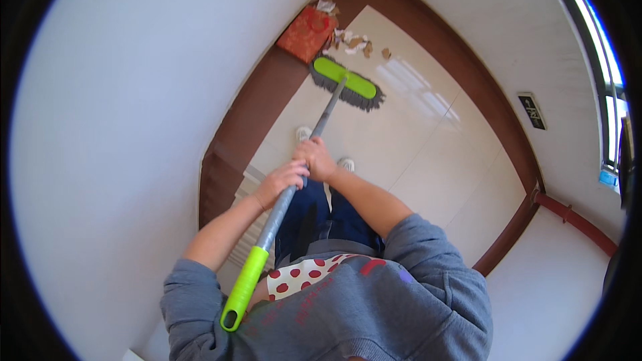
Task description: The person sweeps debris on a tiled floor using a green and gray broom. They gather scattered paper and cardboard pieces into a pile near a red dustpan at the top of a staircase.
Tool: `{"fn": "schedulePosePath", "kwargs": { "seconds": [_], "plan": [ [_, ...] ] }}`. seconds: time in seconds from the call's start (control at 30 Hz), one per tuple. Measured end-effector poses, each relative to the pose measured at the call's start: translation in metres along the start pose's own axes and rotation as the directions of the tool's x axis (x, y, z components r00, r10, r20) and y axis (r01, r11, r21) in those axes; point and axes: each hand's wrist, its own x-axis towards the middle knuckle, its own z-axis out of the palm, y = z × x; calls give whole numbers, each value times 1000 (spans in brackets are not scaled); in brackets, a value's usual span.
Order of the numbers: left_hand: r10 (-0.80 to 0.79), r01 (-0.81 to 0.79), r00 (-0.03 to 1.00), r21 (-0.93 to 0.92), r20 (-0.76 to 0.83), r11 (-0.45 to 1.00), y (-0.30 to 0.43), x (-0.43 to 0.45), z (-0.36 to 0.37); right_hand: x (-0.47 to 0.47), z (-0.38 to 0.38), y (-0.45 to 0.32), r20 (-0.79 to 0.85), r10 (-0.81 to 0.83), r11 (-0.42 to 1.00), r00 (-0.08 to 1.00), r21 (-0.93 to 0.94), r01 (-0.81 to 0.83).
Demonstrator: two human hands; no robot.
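Observation:
My left hand [284,180] and my right hand [315,158] are both closed around the grey pole of a push broom [325,116], the right one a little nearer the head. The pole slants from its lime-green grip, by my left side, up to a green head [345,78] with grey bristles on the pale tiled floor. Just beyond the bristles lie scraps of paper and brown debris [357,44]. A red patterned paper bag [307,34] stands or lies against the wall, left of the scraps, with crumpled paper [326,6] behind it.
White walls meet the floor at a dark red-brown border [454,42]. Steps [246,200] descend or rise at my left; which cannot be told. A red pipe [577,216] runs along the right wall, below a window [597,60] and an exit sign [532,111]. My shoes are behind the broom head.

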Motion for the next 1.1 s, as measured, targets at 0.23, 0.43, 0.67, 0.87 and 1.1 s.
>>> {"fn": "schedulePosePath", "kwargs": {
  "seconds": [0.23, 0.43, 0.67, 0.87, 1.1],
  "plan": [
    [-117, 111, 991, -84, -71, 990, 19, 19, 14, -3, -24, 4, -34, 39, 999, 999, 20, -38],
    [-153, 146, 981, -64, -121, 987, 46, 46, 40, -20, -65, 8, 44, 52, 999, 998, -1, -52],
    [-204, 203, 977, -20, -68, 979, 78, 159, 27, 3, -165, 51, 70, 104, 995, 992, -12, -104],
    [-237, 238, 969, 3, -69, 971, 73, 263, 28, 29, -252, 114, 76, 133, 991, 988, -16, -132],
    [-135, 135, 991, -53, 10, 989, 80, 125, 17, -4, -153, 14, 10, 82, 995, 997, -48, -82]
  ]
}}
